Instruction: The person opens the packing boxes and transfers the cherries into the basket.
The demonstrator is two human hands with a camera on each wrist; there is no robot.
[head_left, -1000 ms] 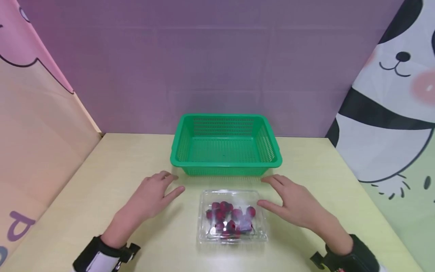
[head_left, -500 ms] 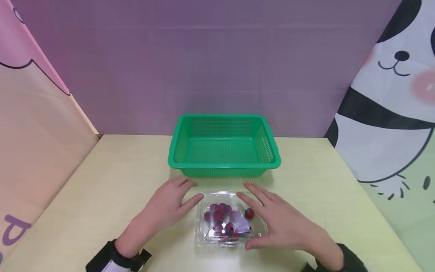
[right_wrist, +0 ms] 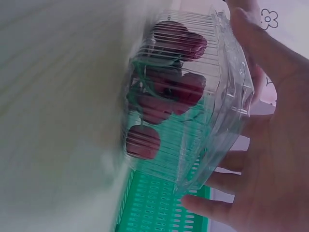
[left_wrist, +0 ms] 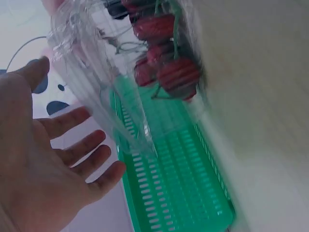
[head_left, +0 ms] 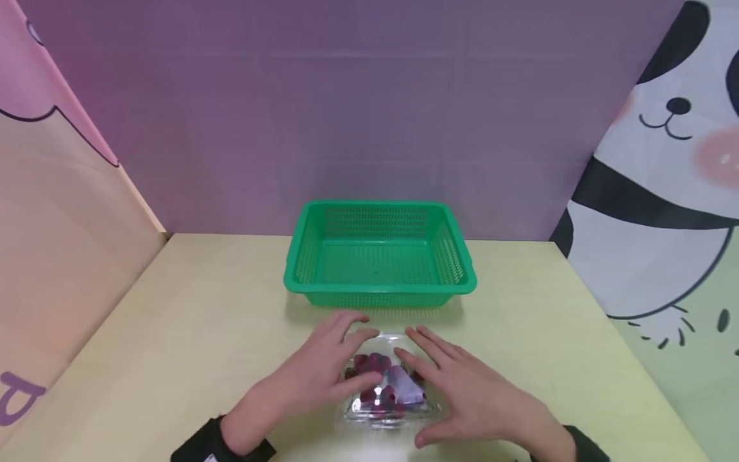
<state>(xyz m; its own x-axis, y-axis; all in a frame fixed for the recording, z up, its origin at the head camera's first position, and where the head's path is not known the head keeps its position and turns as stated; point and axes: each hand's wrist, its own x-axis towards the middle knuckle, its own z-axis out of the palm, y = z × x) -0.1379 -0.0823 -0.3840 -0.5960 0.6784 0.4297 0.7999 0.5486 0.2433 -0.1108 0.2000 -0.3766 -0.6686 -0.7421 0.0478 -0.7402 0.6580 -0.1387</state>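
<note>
A clear plastic clamshell box [head_left: 383, 421] of red cherries [head_left: 374, 363] with green stems sits on the table, its lid down and a pale label [head_left: 406, 385] on it. My left hand [head_left: 323, 369] reaches over the box's left side, fingers spread. Over the right side is my right hand [head_left: 470, 393], fingers extended. The left wrist view puts the left fingertips [left_wrist: 89, 145] close beside the lid's edge. In the right wrist view, the thumb and fingers of my right hand [right_wrist: 263, 150] lie right along the rim, uncurled. Both hands cover parts of the box.
Behind the box stands a green plastic basket [head_left: 381, 289] with slotted sides, nothing inside it. The pale wooden table [head_left: 213, 308] meets a purple backdrop [head_left: 369, 109] at the back. A panda print [head_left: 664, 192] hangs on the right, a peach-coloured sheet on the left.
Both hands have moved inward over the clamshell box from either side, the left one travelling right and the right one left. The box and basket stay in place.
</note>
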